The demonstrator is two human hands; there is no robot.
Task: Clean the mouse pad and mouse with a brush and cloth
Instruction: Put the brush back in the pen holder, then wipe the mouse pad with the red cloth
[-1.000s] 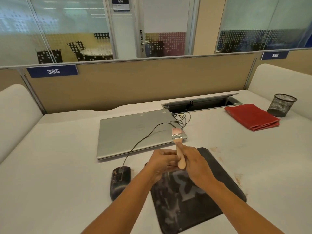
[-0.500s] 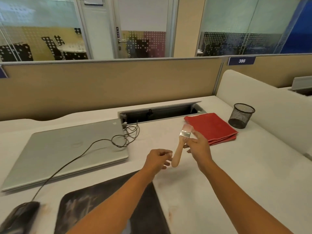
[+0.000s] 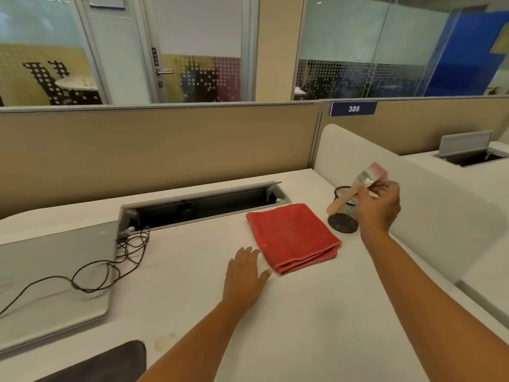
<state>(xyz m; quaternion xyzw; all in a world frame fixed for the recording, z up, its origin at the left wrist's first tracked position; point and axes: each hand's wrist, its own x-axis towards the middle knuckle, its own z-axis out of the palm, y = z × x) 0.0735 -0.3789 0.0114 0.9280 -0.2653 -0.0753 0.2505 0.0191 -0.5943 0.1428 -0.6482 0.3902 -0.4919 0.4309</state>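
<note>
The right hand (image 3: 378, 208) is pinching the brush (image 3: 344, 198) over the mesh cup (image 3: 343, 223) while the left hand (image 3: 243, 274), fingers straight, is sitting beside the red cloth (image 3: 292, 235), so wiping probably remains.

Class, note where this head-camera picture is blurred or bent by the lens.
Head view: the brush in the right hand is smeared by motion; the door frame leans from wide-angle distortion; the cloth and left hand look sharper; light is soft, shadows faint.
</note>
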